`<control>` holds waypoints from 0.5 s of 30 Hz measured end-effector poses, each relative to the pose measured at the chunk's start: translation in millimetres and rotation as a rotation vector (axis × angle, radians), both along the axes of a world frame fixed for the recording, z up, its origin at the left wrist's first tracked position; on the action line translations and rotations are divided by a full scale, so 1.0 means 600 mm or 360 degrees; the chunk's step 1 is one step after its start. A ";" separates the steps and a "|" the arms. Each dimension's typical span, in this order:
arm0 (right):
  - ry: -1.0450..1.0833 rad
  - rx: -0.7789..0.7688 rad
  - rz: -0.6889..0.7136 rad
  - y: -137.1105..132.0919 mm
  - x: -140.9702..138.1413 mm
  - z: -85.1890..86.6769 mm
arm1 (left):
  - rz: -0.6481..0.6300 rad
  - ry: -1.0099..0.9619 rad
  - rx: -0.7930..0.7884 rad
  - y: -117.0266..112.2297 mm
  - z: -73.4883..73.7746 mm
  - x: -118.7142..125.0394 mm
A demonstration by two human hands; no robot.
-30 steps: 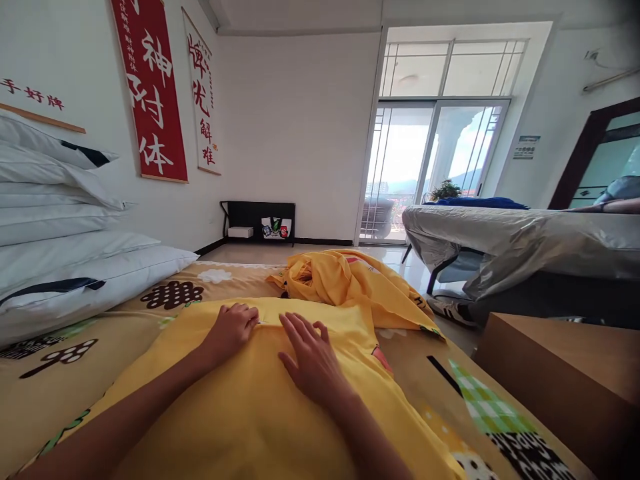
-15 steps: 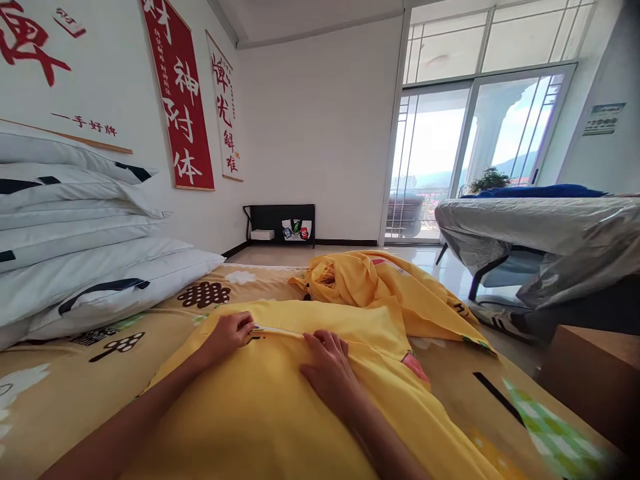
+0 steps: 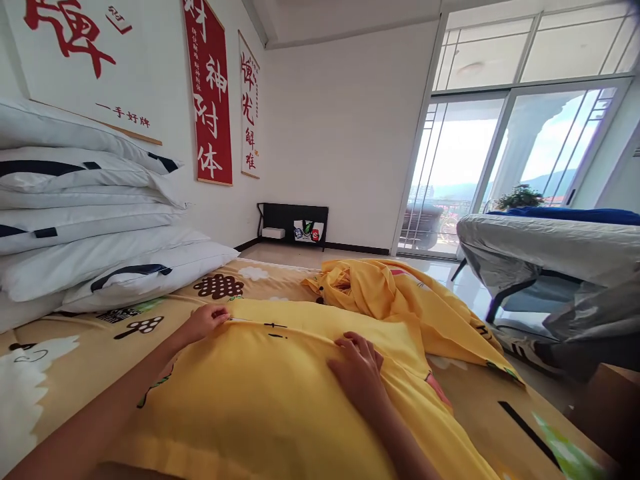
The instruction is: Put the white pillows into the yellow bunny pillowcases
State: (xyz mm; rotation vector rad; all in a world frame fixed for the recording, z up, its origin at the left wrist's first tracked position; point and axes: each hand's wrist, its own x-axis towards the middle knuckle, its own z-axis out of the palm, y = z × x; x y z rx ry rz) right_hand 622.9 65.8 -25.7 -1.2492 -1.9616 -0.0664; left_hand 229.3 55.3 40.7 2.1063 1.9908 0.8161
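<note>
Head view: L hand [image 3: 207, 321] pinched shut on zip edge of yellow pillowcase [image 3: 280, 400], mid-bed. Edge lying left-right, from L fingers toward R hand [image 3: 361, 365]; R fingers curled on cloth, grip unclear. Case bulging, prob. pillow inside. Crumpled yellow cloth [image 3: 400, 293] just beyond; white pillows [image 3: 100, 227] stacked left.

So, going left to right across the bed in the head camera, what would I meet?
Stack of white pillows → left hand, pinching the yellow pillowcase at its edge → right hand on that pillowcase → grey-covered furniture by the window.
</note>
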 end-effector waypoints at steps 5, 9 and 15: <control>-0.0047 -0.0021 0.0013 0.006 0.014 -0.018 | 0.0183 0.0073 -0.0018 -0.010 -0.010 -0.030; -0.0079 -0.0120 0.0014 0.011 0.043 -0.024 | 0.0352 0.0204 -0.0009 -0.018 -0.016 -0.038; -0.0072 -0.0047 -0.0235 -0.006 0.141 -0.072 | 0.0388 0.0562 0.0341 -0.041 -0.035 -0.030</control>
